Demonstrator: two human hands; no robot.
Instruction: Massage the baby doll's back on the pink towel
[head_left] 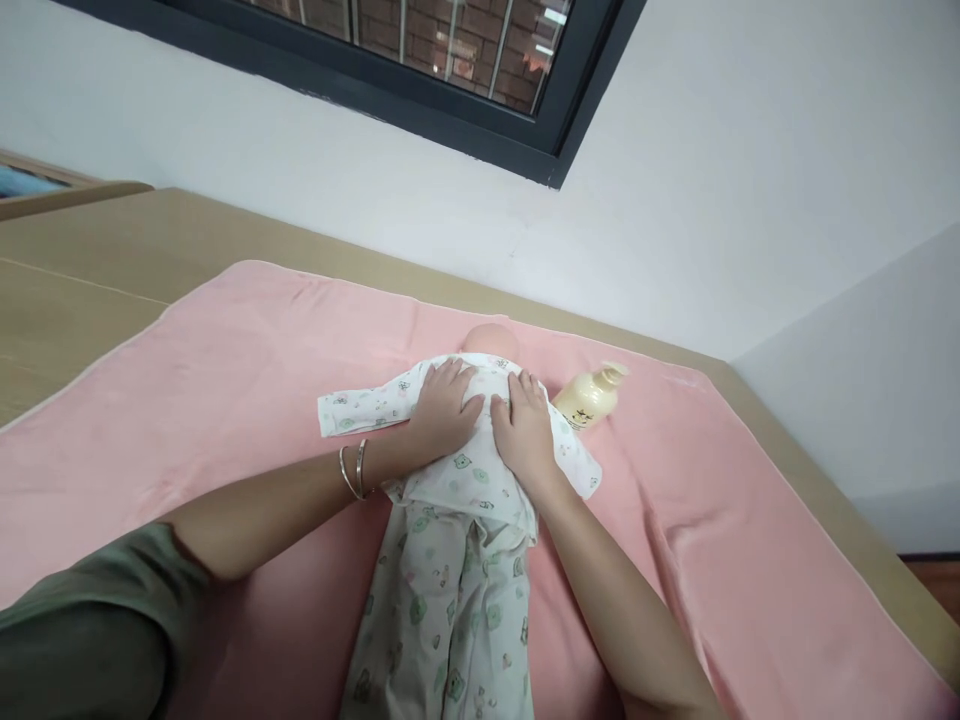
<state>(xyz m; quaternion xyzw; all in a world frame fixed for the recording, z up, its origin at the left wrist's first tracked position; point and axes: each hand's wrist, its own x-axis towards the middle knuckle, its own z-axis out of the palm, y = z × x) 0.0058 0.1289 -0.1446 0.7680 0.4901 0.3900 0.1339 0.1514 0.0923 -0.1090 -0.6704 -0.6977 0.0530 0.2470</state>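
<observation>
- Doll (491, 340) lying face up on pink towel (225, 380), head toward wall, legs toward camera.
- Dressed in white baby clothes (450, 580) printed with small green animal figures; top wrapped over chest, trousers running down to bottom edge of view.
- Left sleeve of top (360, 408) stretched flat out to the side on the towel; right sleeve (577, 462) lying out the other way, partly under the right wrist.
- Left hand (442, 410) flat on doll's chest, palm down, fingers spread loosely and pointing toward the head; no pinch, just pressing on fabric.
- Two thin bangles (352, 470) on left wrist; olive-green sleeve (97, 620) at the upper arm, low left in view.
- Right hand (525, 425) flat on the chest just beside the left, thumbs nearly meeting, fingers close together and lying on the cloth; grip open, nothing held between fingers.
- Only the bare top of doll's head visible above both hands; face hidden.
- Cream-coloured pump bottle (589, 398) lying on its side on the towel, just beside the doll's right shoulder, nozzle pointing away toward the wall; near right hand but apart from it.
- Towel spread over wooden worktop (90, 270), bare wood showing to the left and along the far edge.
- White wall (712, 200) behind, dark-framed window (450, 60) above with brickwork visible through the glass.
</observation>
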